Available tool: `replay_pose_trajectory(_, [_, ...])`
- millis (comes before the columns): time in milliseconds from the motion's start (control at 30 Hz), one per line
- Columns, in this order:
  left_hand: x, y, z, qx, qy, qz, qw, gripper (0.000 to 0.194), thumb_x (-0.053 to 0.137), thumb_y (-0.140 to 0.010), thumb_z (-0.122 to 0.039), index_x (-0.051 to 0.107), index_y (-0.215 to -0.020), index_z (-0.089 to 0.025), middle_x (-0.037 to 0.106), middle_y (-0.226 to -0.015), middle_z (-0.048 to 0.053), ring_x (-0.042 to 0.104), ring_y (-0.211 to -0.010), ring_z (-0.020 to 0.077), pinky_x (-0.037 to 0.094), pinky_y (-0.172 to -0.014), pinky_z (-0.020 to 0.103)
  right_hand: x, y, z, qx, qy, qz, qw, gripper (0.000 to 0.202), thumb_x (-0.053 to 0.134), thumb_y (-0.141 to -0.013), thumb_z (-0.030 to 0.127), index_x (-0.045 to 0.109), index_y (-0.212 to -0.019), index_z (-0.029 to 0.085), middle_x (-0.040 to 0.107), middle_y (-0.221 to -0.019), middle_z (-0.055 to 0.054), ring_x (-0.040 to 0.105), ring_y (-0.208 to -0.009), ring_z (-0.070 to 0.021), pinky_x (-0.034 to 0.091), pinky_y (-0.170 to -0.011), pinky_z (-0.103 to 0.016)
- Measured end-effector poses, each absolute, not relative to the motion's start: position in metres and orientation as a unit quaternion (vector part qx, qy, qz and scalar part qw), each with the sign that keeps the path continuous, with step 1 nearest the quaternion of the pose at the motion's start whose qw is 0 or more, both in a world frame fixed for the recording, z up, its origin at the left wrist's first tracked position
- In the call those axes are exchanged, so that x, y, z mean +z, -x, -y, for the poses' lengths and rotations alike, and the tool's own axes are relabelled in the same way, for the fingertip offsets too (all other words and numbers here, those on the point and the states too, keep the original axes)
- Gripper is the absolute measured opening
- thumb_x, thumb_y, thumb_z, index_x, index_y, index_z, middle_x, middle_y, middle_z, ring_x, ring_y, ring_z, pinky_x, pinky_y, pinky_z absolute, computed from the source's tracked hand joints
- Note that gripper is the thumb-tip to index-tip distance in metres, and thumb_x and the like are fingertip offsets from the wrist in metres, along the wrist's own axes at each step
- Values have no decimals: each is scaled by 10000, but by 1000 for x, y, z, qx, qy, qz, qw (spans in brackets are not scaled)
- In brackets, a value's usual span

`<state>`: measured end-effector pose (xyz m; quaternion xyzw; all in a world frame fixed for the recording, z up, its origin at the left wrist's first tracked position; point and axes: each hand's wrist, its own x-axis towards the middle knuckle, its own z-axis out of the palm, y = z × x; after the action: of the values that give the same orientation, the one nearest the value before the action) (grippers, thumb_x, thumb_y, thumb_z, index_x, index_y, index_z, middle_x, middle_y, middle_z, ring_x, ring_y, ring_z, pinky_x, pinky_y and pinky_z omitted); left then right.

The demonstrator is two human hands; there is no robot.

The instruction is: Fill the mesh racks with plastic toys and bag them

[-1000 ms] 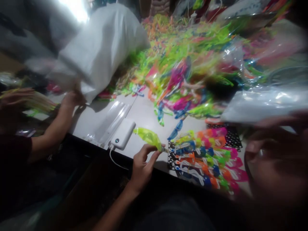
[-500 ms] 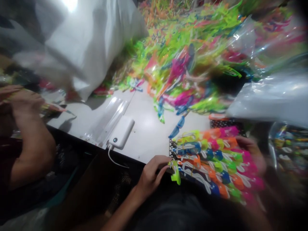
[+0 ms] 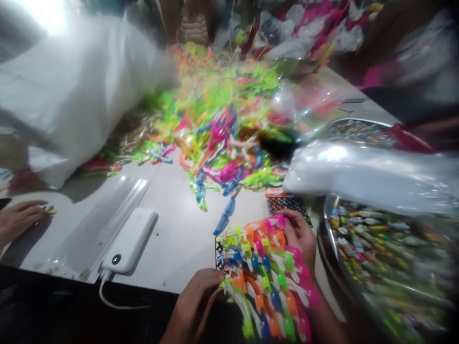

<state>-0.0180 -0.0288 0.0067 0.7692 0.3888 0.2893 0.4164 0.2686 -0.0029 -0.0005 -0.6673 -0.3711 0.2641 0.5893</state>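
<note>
In the head view, my right hand (image 3: 301,236) is closed on the far right edge of a dotted black-and-white card (image 3: 219,248). Overlapping rows of small bright plastic toys (image 3: 267,270) in pink, orange, green, blue and yellow cover the card, with white strips between them. My left hand (image 3: 199,298) pinches the card's left edge, beside a yellow-green piece; its fingertips are partly hidden. Just beyond the card lies a loose blue piece shaped like toy glasses (image 3: 225,216) on the white table (image 3: 179,248).
Heaped colourful plastic pieces (image 3: 215,143) spread behind. A white power bank (image 3: 131,241) with a cable and a clear plastic sheet (image 3: 96,224) lie left. To the right stand a metal bowl of small items (image 3: 387,258) and a plastic bag (image 3: 376,177). A co-worker's hand (image 3: 23,220) rests far left; a white sack (image 3: 82,91) bulges behind.
The view has swung right and up, showing more of the bowl. The lime-green piece hanging by my left fingers no longer shows there. The co-worker's hand has lowered to the table.
</note>
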Motion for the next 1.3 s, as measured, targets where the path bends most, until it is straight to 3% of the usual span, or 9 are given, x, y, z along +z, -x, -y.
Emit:
replay_pose_trajectory(200, [7, 20, 22, 276, -792, -354, 414, 349, 497, -1059, -220, 621, -1375, -302, 719, -1298, 93, 739, -1118, 216, 626, -906, 246, 6, -302, -55, 104, 684, 458, 558, 267, 470, -1032, 323, 695, -1114, 206, 736, -1117, -81, 693, -1055, -243, 526, -982, -400])
replay_pose_trajectory(300, [3, 28, 14, 296, -807, -346, 377, 354, 509, -1048, -209, 629, -1368, -299, 737, -1270, 84, 744, -1113, 219, 621, -930, 264, 1, -321, -96, 74, 695, 490, 521, 375, 397, -976, 182, 677, -1226, 176, 696, -1282, -115, 631, -1221, -250, 468, -1090, -408])
replay_pose_trajectory(433, [16, 15, -27, 347, -718, -502, 334, 240, 523, -1060, -336, 671, -1234, -262, 751, -1055, 49, 735, -965, 200, 603, -878, 290, -11, -339, -143, 73, 720, 545, 423, 486, 414, -886, 88, 662, -1303, 113, 667, -1320, -173, 589, -1239, -277, 444, -1088, -402])
replay_pose_trajectory(600, [42, -40, -95, 216, -726, -544, 360, 383, 603, -987, -465, 652, -1264, -204, 702, -1088, 82, 673, -940, 240, 545, -826, 349, -14, -347, -164, 57, 766, 570, 293, 404, 510, -841, 85, 736, -1175, 82, 652, -1210, -237, 544, -1183, -360, 411, -1038, -457])
replay_pose_trajectory(800, [46, -67, -122, 141, -743, -542, 368, 133, 677, -879, -302, 633, -810, -196, 664, -851, 57, 622, -797, 237, 455, -713, 326, -7, -349, -148, 42, 787, 570, 234, 348, 476, -935, 157, 771, -1118, 143, 665, -1211, -200, 545, -1166, -360, 400, -1009, -465])
replay_pose_trajectory(900, [52, -57, -120, 141, -724, -544, 400, 172, 635, -919, -352, 642, -981, -192, 695, -841, 50, 647, -728, 216, 455, -648, 295, -9, -349, -148, 63, 791, 560, 239, 378, 461, -936, 143, 761, -1164, 129, 713, -1100, -198, 596, -1078, -346, 428, -963, -454])
replay_pose_trajectory(1033, [75, -30, -108, 214, -665, -533, 477, 521, 651, -944, -439, 461, -1376, -219, 742, -849, 13, 685, -719, 186, 477, -647, 257, -6, -345, -153, 84, 784, 539, 297, 371, 469, -900, 116, 764, -1127, 106, 702, -1134, -226, 604, -1102, -339, 440, -968, -441])
replay_pose_trajectory(1167, [98, 0, -85, 290, -628, -484, 536, 366, 641, -983, -476, 631, -1215, -193, 776, -910, 53, 707, -816, 187, 508, -758, 274, 4, -333, -143, 108, 763, 499, 397, 283, 532, -915, 229, 744, -1047, 96, 664, -1189, -237, 610, -1087, -333, 467, -957, -443])
replay_pose_trajectory(1300, [95, 28, -61, 316, -618, -406, 594, 361, 531, -1053, -421, 719, -1224, -164, 777, -1023, 102, 705, -943, 212, 508, -836, 292, 2, -309, -106, 193, 718, 458, 486, 373, 545, -1005, 490, 695, -1051, 152, 698, -906, -88, 654, -793, -231, 545, -728, -360])
